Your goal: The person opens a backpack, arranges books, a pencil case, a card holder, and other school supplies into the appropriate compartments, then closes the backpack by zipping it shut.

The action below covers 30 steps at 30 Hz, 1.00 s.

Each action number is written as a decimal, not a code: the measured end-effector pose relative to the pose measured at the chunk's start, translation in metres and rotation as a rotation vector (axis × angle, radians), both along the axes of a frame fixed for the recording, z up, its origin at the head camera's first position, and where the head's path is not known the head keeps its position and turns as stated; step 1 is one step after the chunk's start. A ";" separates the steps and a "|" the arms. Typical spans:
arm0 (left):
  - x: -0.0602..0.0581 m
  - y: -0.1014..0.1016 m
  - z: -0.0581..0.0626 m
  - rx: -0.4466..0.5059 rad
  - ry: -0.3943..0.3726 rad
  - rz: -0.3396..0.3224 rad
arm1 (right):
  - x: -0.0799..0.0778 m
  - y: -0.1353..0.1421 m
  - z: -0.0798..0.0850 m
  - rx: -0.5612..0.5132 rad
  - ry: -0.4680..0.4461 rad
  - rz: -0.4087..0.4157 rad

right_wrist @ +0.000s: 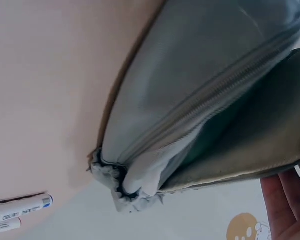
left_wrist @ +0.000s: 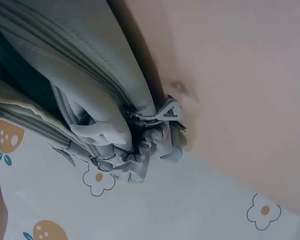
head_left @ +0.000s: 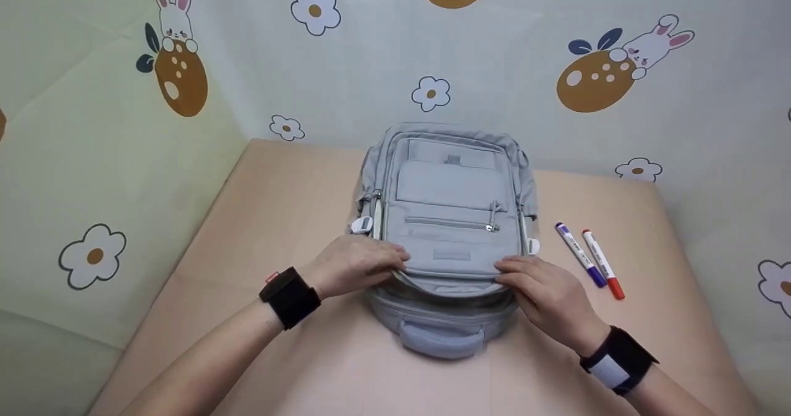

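A grey backpack [head_left: 454, 184] lies in the middle of the table [head_left: 247, 218], with its carry handle [head_left: 442, 342] at the near end. Its front flap [head_left: 445, 240] is lifted a bit at the near edge, so there is a gap, and the right wrist view shows dark green cloth [right_wrist: 209, 135] inside. The left hand [head_left: 358, 261] holds the near edge of the flap on the left, with its fingers bent over the top; I cannot tell where all of its thumb is. The right hand [head_left: 550, 289] pinches the same edge on the right, with its fingers bent and only the flap between them and the thumb. A small zipper [head_left: 451, 223] runs across the flap, past the fingertips. A white clip [head_left: 361, 224] is on the bag's left side and another is on its right. Each wrist wears a black band [head_left: 290, 298]. To the right of the bag, a purple pen [head_left: 581, 255] and a red pen [head_left: 604, 264] lie side by side. At the far side hangs a pale cloth [head_left: 371, 63] with flowers and bunnies on it.
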<state>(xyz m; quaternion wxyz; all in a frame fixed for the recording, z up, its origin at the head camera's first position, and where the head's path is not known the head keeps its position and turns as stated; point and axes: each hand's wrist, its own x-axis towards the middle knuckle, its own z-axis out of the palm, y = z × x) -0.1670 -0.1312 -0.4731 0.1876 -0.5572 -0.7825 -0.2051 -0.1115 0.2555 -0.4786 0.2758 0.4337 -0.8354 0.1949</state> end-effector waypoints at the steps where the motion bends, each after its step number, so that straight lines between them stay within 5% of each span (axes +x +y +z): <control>1: 0.000 0.000 -0.002 -0.019 0.013 0.000 | 0.000 0.000 -0.003 0.006 -0.006 0.015; 13: -0.002 0.004 -0.017 -0.191 0.126 -0.025 | 0.001 0.000 -0.022 0.104 -0.073 0.050; 30: 0.001 0.001 -0.020 -0.354 0.068 0.035 | 0.000 0.004 -0.025 0.287 -0.258 0.011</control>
